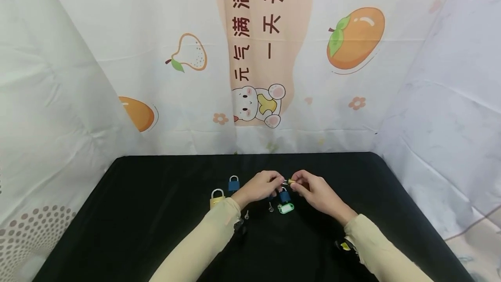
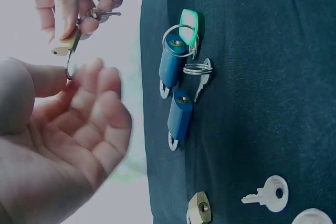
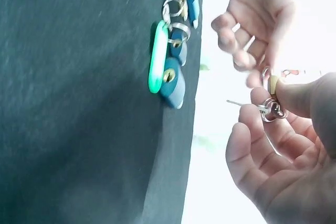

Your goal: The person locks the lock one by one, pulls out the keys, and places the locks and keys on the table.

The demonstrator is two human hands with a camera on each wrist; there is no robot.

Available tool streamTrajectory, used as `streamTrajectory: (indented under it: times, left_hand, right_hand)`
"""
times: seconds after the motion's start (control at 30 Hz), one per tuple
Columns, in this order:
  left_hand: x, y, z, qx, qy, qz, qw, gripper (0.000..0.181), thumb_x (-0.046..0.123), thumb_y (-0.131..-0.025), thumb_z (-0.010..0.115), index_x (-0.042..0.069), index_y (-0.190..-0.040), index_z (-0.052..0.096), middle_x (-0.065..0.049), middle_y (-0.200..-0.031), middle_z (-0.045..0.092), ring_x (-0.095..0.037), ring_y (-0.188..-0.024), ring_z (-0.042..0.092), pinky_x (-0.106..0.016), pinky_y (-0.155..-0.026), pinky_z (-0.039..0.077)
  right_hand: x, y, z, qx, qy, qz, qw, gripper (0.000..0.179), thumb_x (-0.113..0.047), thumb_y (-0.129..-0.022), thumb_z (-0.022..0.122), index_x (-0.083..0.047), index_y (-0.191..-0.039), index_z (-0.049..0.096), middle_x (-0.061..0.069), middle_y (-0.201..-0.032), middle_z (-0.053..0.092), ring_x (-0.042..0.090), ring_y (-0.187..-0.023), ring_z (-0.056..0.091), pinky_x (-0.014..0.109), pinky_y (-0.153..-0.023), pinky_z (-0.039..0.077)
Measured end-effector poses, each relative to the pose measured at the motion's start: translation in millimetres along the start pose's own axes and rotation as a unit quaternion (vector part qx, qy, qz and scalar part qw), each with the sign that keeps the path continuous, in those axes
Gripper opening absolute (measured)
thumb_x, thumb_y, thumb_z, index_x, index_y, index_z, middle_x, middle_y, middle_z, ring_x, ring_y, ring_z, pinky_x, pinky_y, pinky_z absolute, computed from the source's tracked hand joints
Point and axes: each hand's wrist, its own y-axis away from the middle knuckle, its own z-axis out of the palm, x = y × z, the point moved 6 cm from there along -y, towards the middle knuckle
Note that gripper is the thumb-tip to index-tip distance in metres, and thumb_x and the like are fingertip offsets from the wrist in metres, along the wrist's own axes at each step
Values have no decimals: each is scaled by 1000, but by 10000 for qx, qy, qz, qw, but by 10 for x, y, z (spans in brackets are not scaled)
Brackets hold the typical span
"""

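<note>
A small brass padlock [image 2: 64, 48] is held up between both hands above the black table. My right hand [image 1: 317, 193] pinches its body between thumb and fingers, and a key [image 3: 252, 105] on a small metal ring [image 3: 273, 110] hangs by those fingers. On the other side my left hand [image 1: 261, 187] pinches the shackle between thumb and forefinger, its other fingers loosely bent. Below the hands lie a blue padlock [image 1: 285, 196], a green key tag [image 1: 286, 208] on a ring, and another blue padlock [image 2: 180, 116]. Whether a key sits in the brass padlock is hidden.
Farther left on the black cloth [image 1: 137, 212] are a blue padlock [image 1: 233, 185] and a larger brass padlock [image 1: 216, 200]. Loose keys [image 1: 246, 215] lie nearer, by the left wrist. A white printed curtain [image 1: 188, 99] stands behind the table.
</note>
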Motion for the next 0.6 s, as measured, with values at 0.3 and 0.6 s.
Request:
streamTrajectory:
  times: [0.3,0.6]
  left_hand:
    - [127,83,-24,149,-210,647,9976,29,26,-107,55,3,-110,72,-15,-93,71,-9,-71,61,-24,-64,49]
    - [174,181,6,189,-376,931,9948,24,30,-108,53,14,-108,71,-14,-94,69,-8,-69,59,-25,-66,50]
  right_hand:
    - [-19,50,-83,163,-393,321,9986,17,-24,-102,64,-10,-112,65,5,-91,69,32,-76,66,29,-65,55]
    - [-6,90,-113,-103,-843,504,9951,27,-26,-104,61,-4,-117,68,13,-97,70,37,-80,66,32,-67,57]
